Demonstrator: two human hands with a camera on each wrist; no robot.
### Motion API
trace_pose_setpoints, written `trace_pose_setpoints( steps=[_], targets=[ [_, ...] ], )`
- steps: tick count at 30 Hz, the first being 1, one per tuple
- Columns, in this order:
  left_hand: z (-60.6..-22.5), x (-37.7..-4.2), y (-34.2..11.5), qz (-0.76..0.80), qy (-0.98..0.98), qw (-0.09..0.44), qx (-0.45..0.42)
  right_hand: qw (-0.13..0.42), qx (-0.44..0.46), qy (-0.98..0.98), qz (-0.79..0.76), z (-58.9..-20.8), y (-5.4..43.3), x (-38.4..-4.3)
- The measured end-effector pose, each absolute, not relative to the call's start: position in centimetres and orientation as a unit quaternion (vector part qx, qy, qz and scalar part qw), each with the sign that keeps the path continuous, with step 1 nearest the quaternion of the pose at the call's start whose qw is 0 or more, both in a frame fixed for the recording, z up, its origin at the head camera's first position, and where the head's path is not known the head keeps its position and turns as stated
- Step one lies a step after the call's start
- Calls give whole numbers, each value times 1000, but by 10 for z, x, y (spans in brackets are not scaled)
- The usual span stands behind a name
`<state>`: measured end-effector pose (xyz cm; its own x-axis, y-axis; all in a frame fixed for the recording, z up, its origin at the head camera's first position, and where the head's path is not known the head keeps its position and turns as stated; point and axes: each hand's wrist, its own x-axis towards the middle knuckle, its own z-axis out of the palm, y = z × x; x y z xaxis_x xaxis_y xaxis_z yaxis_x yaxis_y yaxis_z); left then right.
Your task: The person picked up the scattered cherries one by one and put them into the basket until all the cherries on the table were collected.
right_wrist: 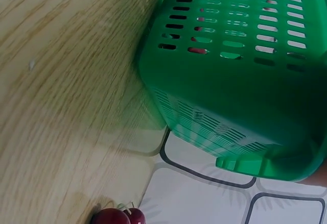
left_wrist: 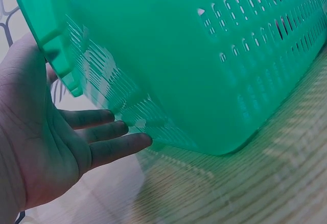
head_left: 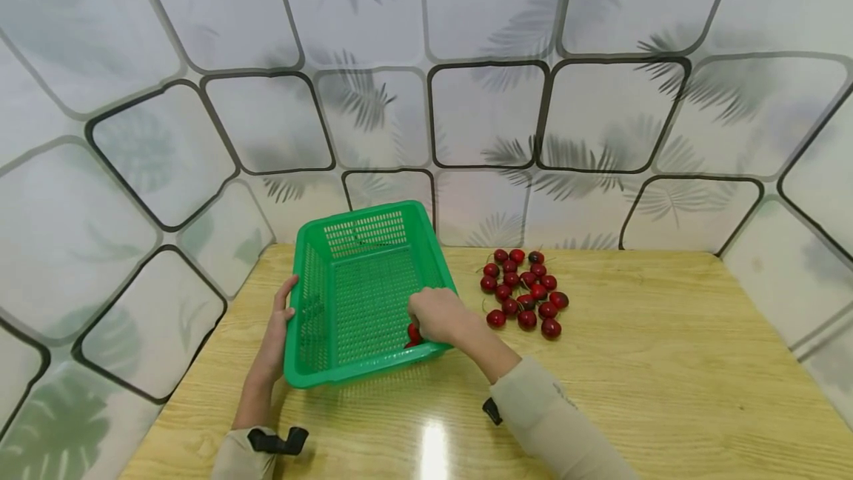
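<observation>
A green plastic basket point(head_left: 369, 370) with slotted walls stands on the wooden table. At its left rim my left hand point(head_left: 272, 338) grips the edge, fingers extended beneath the rim against the outer wall in the left wrist view. My right hand point(head_left: 440, 315) reaches over the rim into the near right corner, knuckles up and fingers bent downward. Red cherries point(head_left: 415, 332) show right below those fingers; the fingertips are hidden, and I cannot tell whether they hold one. Through the slots in the right wrist view, bits of red cherry point(right_wrist: 198, 50) show.
To the right of the basket lies a loose group of dark red cherries point(head_left: 526, 301), some with stems. The wooden table point(head_left: 666, 361) backs onto a wall covering point(head_left: 486, 117) with leaf patterns and dark outlines. A black wrist strap point(head_left: 276, 441) circles my left sleeve.
</observation>
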<state>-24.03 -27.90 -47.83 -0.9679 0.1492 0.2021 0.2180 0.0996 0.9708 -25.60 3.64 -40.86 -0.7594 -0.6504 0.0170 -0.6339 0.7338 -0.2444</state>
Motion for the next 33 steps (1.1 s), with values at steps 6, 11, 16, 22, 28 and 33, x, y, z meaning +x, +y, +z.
trace_pose_setpoints(
  steps=[6,11,16,22,28,33],
  targets=[
    [-479,-240,-279,-662,-738,27,-130,29,-338,931,-133,-410,37,-257],
    [-480,-240,-279,-664,-735,29,-139,31,-329,933,-139,-411,38,-256],
    [-480,-241,-279,-665,-733,30,-140,26,-325,932,-161,-410,39,-254],
    [-480,-241,-280,-666,-734,26,-133,7,-323,917,-235,-411,43,-254],
    [-479,-241,-280,-667,-731,27,-138,-25,-313,879,-359,-415,48,-256],
    [-480,-240,-279,-665,-734,28,-136,-67,-292,838,-455,-416,52,-256]
  ],
)
